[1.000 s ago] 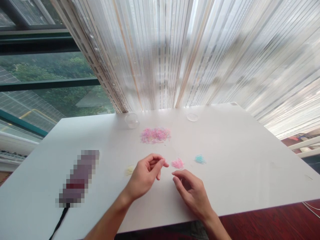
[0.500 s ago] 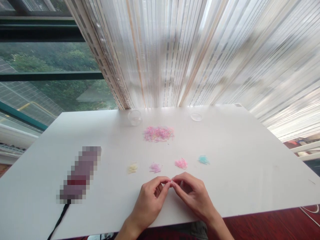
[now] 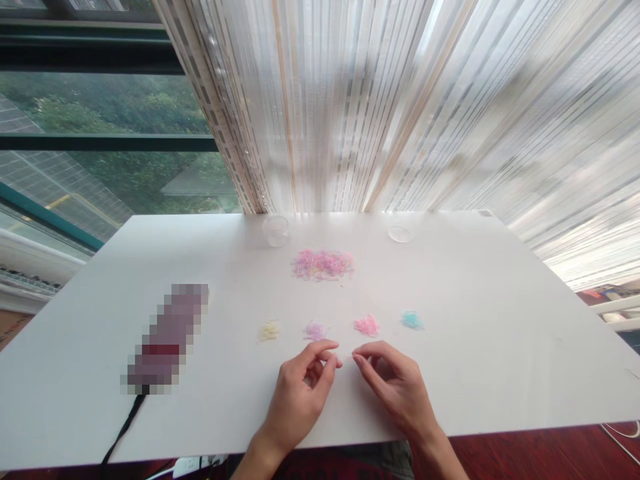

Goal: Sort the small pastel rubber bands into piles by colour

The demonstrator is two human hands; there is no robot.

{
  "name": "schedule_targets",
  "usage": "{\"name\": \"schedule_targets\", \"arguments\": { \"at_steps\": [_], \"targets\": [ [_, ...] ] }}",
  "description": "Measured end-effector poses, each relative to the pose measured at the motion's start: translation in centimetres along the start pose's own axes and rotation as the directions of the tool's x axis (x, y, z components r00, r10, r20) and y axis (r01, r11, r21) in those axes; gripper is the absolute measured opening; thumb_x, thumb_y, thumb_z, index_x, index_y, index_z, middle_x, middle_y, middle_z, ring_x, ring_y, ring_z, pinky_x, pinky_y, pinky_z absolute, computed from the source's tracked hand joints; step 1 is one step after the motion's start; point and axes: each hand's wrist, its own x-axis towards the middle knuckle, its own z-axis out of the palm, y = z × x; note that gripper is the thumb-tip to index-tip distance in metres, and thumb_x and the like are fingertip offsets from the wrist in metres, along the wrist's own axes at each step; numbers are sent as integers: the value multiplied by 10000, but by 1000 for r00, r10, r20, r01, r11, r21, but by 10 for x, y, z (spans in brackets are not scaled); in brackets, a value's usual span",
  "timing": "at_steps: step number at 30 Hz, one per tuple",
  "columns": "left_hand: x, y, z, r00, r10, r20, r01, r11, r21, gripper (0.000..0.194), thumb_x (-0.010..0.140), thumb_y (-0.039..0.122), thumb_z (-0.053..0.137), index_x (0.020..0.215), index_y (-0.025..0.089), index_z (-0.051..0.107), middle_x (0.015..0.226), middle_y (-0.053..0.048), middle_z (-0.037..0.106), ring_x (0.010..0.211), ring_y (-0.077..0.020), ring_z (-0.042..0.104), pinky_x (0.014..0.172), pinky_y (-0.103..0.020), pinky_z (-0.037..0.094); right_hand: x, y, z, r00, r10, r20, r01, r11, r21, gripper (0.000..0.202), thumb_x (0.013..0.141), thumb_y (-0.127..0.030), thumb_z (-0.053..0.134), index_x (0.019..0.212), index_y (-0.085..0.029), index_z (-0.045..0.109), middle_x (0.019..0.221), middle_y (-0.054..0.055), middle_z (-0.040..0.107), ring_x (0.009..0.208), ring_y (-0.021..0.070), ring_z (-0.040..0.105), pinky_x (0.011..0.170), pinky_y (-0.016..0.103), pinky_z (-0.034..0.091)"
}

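Over the front of the white table, my left hand (image 3: 303,390) has its thumb and forefinger slightly apart, and whether anything tiny lies between them is too small to tell. My right hand (image 3: 397,383) is a short way to its right, thumb and forefinger pinched on something I cannot make out. Just beyond the hands lie small piles of thin pieces: yellow (image 3: 269,331), purple (image 3: 316,331), pink (image 3: 367,325) and turquoise (image 3: 413,320). A larger mixed pile (image 3: 323,265), mostly pink and purple, is farther back.
At the back of the white table (image 3: 225,400) stand a clear round container (image 3: 277,231) and a clear lid (image 3: 399,233). A pixelated purple object (image 3: 167,339) with a black cord lies on the left. A striped curtain (image 3: 340,107) hangs behind the table.
My hands have moved apart; their fingertips were together before. The left thumb and forefinger have opened a little. The whole view has shifted slightly.
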Motion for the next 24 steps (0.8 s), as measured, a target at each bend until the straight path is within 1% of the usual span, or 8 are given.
{"name": "schedule_targets", "arguments": {
  "at_steps": [3,5,9,12,14,17,20,24],
  "targets": [
    [1,3,0,996,69,54,-71,996,53,214,968,273,590,999,305,799,870,-37,805,723,-199,740,657,-289,594,0,0,0,999,-48,-7,48,999,25,105,975,-279,683,920,-223,753,823,33,780,683,160,696,659,257,596],
    [1,4,0,995,84,59,-89,993,82,213,954,261,603,992,301,808,861,-37,806,666,-190,714,628,-288,584,0,0,0,997,-73,-14,74,997,33,78,969,-259,693,927,-223,748,826,32,777,688,159,697,658,256,596],
    [2,3,1,998,57,30,-59,994,92,170,939,305,661,1011,265,810,782,-33,796,562,-171,668,592,-278,581,1,-1,0,995,-100,-18,101,995,24,61,966,-237,698,929,-225,745,830,34,769,687,158,692,648,256,596],
    [1,1,2,998,37,47,-40,997,67,184,952,348,675,1027,253,813,690,-19,770,504,-164,652,580,-275,579,1,-1,0,993,-114,-12,115,993,28,48,959,-215,706,931,-227,743,831,28,766,693,153,692,650,245,595],
    [0,-1,2,998,27,56,-30,998,52,195,957,368,684,1046,252,813,669,-11,762,479,-160,649,577,-272,582,0,-1,0,994,-113,-1,113,993,31,50,960,-213,704,933,-226,744,838,31,766,704,155,697,658,245,598],
    [-1,-3,2,998,39,52,-42,998,41,193,966,369,692,1058,249,812,712,-10,777,471,-145,654,561,-251,574,-1,0,0,994,-109,23,108,993,38,55,966,-217,699,939,-224,747,845,37,766,713,158,704,660,245,603],
    [-1,-4,2,996,87,37,-88,996,30,175,981,334,683,1026,227,813,766,-15,790,466,-120,645,548,-224,559,-1,1,1,992,-124,37,122,991,49,50,964,-208,701,946,-223,746,843,35,764,716,155,706,645,236,600],
    [0,-3,2,989,149,6,-149,989,17,152,987,271,678,1001,198,810,759,-5,781,458,-89,625,543,-187,536,0,1,1,990,-136,33,134,990,44,74,945,-161,707,958,-227,736,839,19,762,709,143,693,656,225,585]
  ]
}}
